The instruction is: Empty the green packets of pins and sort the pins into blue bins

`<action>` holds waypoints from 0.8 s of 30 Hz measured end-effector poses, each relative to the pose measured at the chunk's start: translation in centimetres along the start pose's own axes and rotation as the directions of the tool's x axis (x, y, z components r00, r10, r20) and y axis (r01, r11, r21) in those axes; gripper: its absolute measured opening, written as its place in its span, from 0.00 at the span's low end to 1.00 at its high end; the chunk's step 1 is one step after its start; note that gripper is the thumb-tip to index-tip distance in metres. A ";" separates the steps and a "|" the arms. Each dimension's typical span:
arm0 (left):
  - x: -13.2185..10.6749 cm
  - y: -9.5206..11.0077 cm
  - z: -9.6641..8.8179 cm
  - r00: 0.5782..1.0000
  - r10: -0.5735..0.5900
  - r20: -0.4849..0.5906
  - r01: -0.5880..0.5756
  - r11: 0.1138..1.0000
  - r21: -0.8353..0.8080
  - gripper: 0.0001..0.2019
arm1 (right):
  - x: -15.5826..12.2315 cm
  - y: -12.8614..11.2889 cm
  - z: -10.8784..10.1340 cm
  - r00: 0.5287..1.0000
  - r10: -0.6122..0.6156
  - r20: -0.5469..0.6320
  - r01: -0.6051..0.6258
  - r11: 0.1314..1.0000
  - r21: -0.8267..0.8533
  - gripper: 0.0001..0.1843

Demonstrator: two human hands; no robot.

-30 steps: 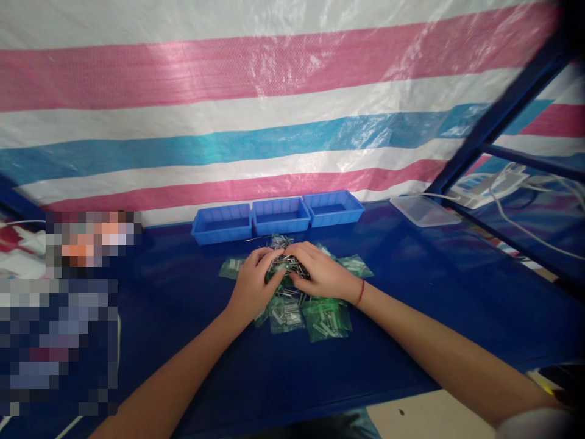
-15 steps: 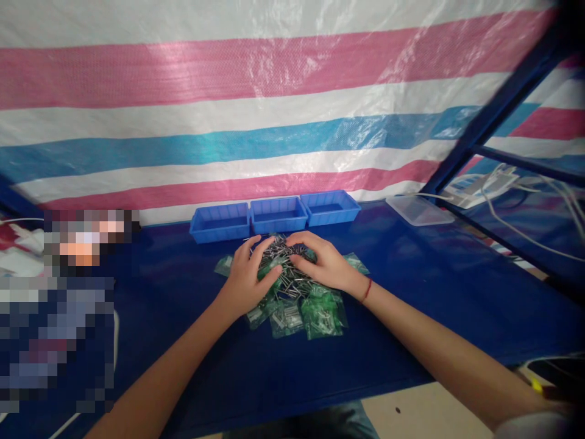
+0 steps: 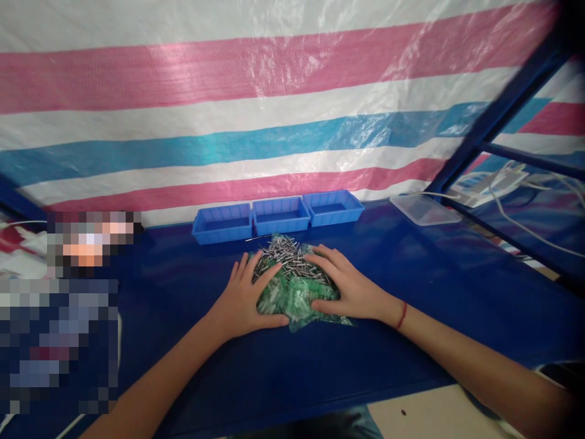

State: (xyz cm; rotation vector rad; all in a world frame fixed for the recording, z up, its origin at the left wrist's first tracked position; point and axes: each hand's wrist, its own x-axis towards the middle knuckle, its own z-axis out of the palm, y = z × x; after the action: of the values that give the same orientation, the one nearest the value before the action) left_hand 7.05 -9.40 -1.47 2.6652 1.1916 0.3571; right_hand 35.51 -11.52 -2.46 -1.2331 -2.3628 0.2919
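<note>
Well, left grip (image 3: 240,305): spread wide.
Right grip (image 3: 355,289): likewise.
Green packets (image 3: 300,297), metal pins (image 3: 287,253): between them, sides partly hidden from me.

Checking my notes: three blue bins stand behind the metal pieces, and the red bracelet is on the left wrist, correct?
Not quite: the head view shows the red bracelet on the right wrist. Three blue bins do stand behind the metal pieces.

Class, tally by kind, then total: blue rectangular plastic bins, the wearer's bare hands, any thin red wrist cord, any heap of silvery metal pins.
Blue bins: 3
Left hand and right hand: 2
Red cord: 1
Pin heap: 1
Total: 7
</note>
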 end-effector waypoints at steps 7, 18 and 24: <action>0.3 -0.2 -0.2 0.988 -0.026 -0.152 0.020 0.999 -0.046 0.27 | 4.3 0.7 -0.9 0.990 -0.058 -0.131 0.072 0.992 0.102 0.20; 3.9 2.7 -1.5 0.913 -0.229 -0.338 0.086 0.917 -0.389 0.22 | 6.1 -3.4 -1.9 0.980 0.180 -0.091 -0.077 0.752 0.655 0.10; 3.2 3.6 -1.6 0.902 -0.324 -0.284 0.054 0.740 -0.671 0.09 | 5.2 -5.3 -0.7 0.937 0.342 -0.073 -0.119 0.509 0.853 0.17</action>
State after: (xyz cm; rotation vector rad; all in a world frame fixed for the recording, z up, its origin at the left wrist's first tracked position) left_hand 11.15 -9.22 1.49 1.8830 1.1443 1.0824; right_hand 29.42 -10.34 1.73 -0.9784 -1.4559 1.1601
